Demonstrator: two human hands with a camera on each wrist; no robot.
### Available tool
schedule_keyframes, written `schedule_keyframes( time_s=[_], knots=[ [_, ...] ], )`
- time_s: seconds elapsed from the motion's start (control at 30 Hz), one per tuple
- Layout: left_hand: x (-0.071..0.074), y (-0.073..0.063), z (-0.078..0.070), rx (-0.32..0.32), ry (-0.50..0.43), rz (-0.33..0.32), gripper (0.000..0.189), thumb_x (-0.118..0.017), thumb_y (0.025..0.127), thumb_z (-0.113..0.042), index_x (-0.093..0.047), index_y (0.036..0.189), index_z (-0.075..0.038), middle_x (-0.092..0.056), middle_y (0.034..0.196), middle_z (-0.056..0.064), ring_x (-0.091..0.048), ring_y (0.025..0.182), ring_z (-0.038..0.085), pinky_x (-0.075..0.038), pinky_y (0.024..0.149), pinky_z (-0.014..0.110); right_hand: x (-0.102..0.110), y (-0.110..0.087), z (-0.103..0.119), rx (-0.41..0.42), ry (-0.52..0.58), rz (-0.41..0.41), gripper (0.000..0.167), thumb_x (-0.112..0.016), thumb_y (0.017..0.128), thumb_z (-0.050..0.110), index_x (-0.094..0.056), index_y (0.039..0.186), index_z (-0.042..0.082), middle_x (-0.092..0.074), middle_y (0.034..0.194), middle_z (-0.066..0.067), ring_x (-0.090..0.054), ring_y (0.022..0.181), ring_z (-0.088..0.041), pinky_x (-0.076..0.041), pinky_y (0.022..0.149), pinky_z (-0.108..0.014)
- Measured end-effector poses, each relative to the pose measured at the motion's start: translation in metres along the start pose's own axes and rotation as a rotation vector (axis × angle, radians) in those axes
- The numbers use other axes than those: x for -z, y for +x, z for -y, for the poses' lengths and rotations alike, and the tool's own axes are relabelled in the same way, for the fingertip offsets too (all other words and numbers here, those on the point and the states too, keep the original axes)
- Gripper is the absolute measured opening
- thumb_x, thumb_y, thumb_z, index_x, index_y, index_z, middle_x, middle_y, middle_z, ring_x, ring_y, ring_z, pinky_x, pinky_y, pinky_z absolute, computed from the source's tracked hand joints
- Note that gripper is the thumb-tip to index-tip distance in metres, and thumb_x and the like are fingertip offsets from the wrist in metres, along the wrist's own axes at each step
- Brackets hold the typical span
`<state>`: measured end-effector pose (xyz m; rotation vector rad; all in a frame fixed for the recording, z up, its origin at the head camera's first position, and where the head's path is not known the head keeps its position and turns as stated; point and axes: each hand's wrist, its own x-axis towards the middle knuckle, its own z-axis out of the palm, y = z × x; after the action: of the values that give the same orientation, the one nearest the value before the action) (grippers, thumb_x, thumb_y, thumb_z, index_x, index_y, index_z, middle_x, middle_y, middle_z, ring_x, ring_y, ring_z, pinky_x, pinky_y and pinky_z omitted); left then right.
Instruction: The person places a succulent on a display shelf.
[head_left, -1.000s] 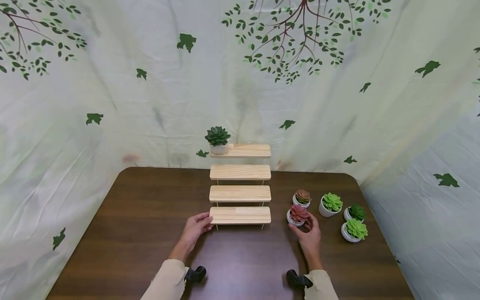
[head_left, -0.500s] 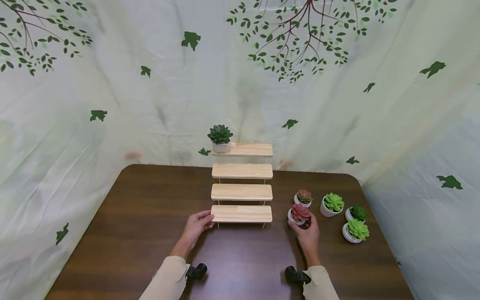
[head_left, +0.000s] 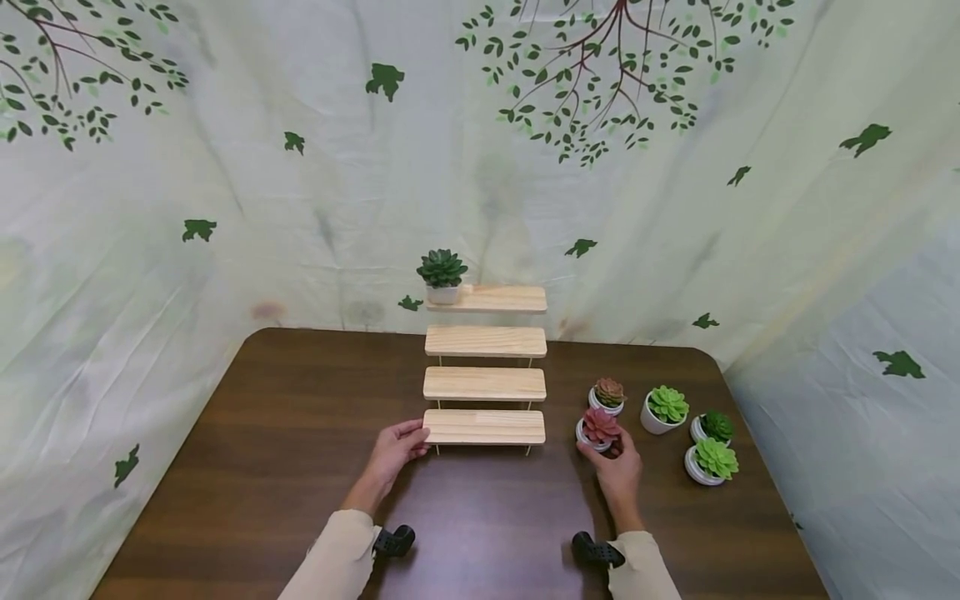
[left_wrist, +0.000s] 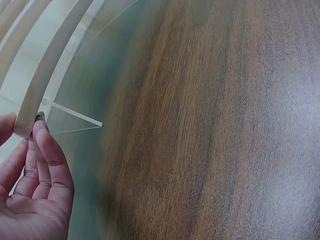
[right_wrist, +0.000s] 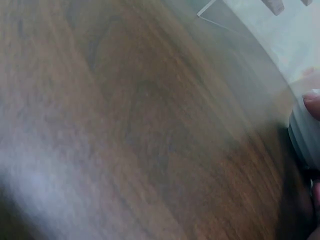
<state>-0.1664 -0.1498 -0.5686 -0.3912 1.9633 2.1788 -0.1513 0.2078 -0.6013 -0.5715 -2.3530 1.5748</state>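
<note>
A stepped wooden shelf stand (head_left: 484,384) with pale boards on thin legs stands mid-table. My left hand (head_left: 392,454) pinches the left end of its lowest board; in the left wrist view the thumb is on one face of the board (left_wrist: 42,75) and the fingers lie on the other. To the right of the stand, my right hand (head_left: 617,473) holds the ribbed white pot of a pink succulent (head_left: 601,425). Only a bit of that pot (right_wrist: 305,132) and some fingertips show in the right wrist view. A dark green succulent (head_left: 442,271) sits at the left end of the top board.
A reddish-brown succulent (head_left: 608,393) stands right behind the pink one. Farther right are a bright green succulent (head_left: 667,404), a dark green one (head_left: 717,427) and a light green one (head_left: 716,460), all in white pots. A leaf-printed curtain (head_left: 337,192) hangs behind the brown table (head_left: 285,467).
The head view has shifted slightly, moving the whole scene a little to the right. Both hands keep their places on the board and the pot.
</note>
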Motion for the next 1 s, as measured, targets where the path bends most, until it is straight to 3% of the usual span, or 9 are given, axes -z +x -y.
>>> schedule_keyframes(
  time_s=[0.07,0.3,0.53,0.7,0.9,1.0],
  knots=[
    [-0.001,0.0,0.0,0.004,-0.006,0.001,0.036,-0.059,0.094,-0.001,-0.051,0.122,0.019,-0.067,0.086,0.009,-0.062,0.069,0.014,-0.055,0.067,0.024,0.002,0.0,0.0,-0.003,-0.006,0.001,0.066,-0.084,0.074,0.012,-0.051,0.13,-0.004,-0.057,0.123,-0.027,-0.056,0.107,-0.036,-0.045,0.092,-0.045],
    [-0.001,0.001,0.001,0.002,-0.019,0.009,0.036,-0.059,0.094,-0.001,-0.051,0.122,0.02,-0.067,0.084,0.007,-0.061,0.069,0.014,-0.055,0.067,0.024,0.005,-0.003,0.002,0.014,-0.003,-0.015,0.062,-0.086,0.071,0.012,-0.057,0.124,-0.003,-0.062,0.113,-0.024,-0.058,0.098,-0.029,-0.044,0.074,-0.017],
    [-0.001,0.002,0.002,0.002,-0.024,0.009,0.036,-0.059,0.094,-0.001,-0.051,0.122,0.02,-0.067,0.084,0.007,-0.062,0.07,0.014,-0.055,0.066,0.024,0.006,0.0,0.008,-0.014,0.164,0.059,0.065,-0.083,0.072,0.003,-0.051,0.129,-0.005,-0.056,0.128,-0.025,-0.053,0.119,-0.031,-0.04,0.079,-0.003],
    [0.0,0.001,0.001,0.008,-0.012,0.001,0.035,-0.059,0.094,-0.001,-0.052,0.122,0.019,-0.067,0.085,0.008,-0.062,0.07,0.015,-0.054,0.066,0.022,0.007,0.001,0.018,-0.025,0.2,0.09,0.068,-0.082,0.073,0.002,-0.048,0.131,-0.008,-0.052,0.131,-0.029,-0.049,0.124,-0.035,-0.042,0.086,-0.007],
    [0.0,0.002,0.002,0.004,0.0,0.005,0.034,-0.058,0.094,-0.001,-0.052,0.122,0.019,-0.067,0.085,0.008,-0.062,0.07,0.014,-0.054,0.066,0.022,0.01,0.003,0.036,-0.001,0.213,0.102,0.068,-0.082,0.073,0.001,-0.048,0.132,-0.007,-0.051,0.134,-0.027,-0.048,0.126,-0.035,-0.041,0.101,-0.034],
    [0.0,0.002,0.002,0.004,-0.013,0.006,0.034,-0.058,0.094,0.0,-0.052,0.122,0.019,-0.067,0.085,0.008,-0.061,0.07,0.013,-0.054,0.066,0.022,0.012,0.004,0.046,0.013,0.227,0.113,0.067,-0.08,0.074,0.0,-0.047,0.132,-0.007,-0.05,0.134,-0.026,-0.048,0.126,-0.034,-0.042,0.1,-0.029]
  ],
)
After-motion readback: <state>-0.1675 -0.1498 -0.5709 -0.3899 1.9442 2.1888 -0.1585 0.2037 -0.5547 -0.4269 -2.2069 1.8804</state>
